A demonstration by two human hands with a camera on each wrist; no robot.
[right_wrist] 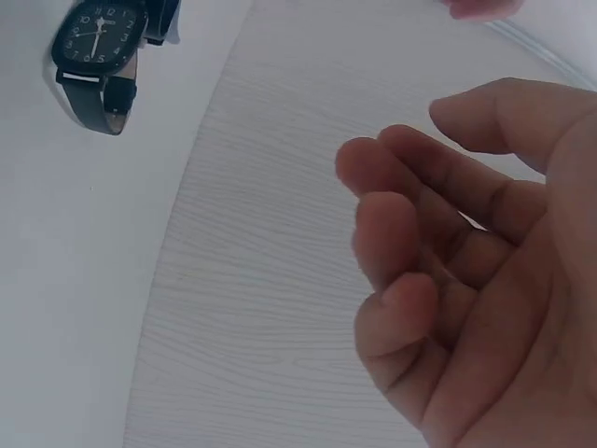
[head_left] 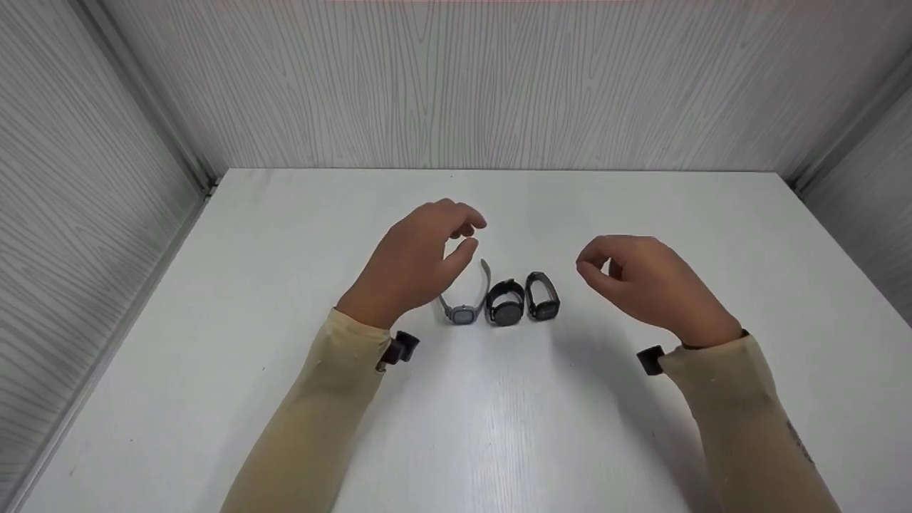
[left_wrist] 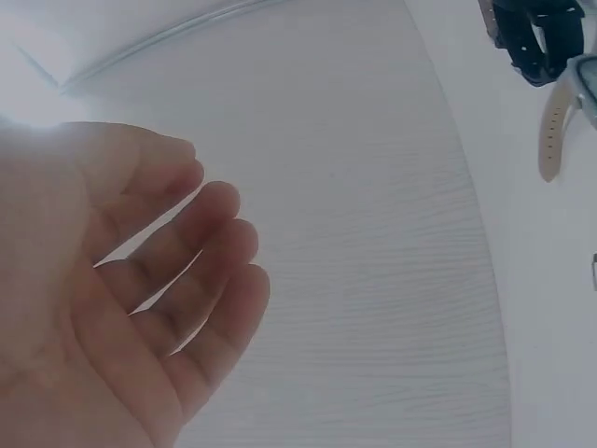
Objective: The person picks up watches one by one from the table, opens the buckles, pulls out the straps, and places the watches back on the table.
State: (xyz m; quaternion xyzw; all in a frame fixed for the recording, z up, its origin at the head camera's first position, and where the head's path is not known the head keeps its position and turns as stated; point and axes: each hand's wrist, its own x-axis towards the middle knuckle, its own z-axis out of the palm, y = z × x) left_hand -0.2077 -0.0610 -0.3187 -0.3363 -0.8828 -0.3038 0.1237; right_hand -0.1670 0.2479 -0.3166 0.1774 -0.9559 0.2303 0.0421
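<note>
Three wristwatches stand in a row on the white table in the head view. The leftmost is a grey watch [head_left: 463, 315] with its strap spread open; its pale perforated strap [left_wrist: 552, 135] shows in the left wrist view. Beside it sits a round black watch [head_left: 507, 313], then a squarish dark watch [head_left: 547, 309], whose numbered black dial [right_wrist: 98, 37] appears in the right wrist view. My left hand [head_left: 417, 260] hovers over the grey watch, hiding part of its strap, fingers loosely bent. To the right of the watches, my right hand [head_left: 645, 285] hangs with relaxed, curled fingers. Both hands hold nothing.
The white table [head_left: 456, 427] ends at a wood-grained back panel [head_left: 456, 85]. A similar side panel [head_left: 85, 214] rises at the left, and another [head_left: 876, 171] at the right. Small black wrist cameras [head_left: 400, 348] jut out from both sleeves.
</note>
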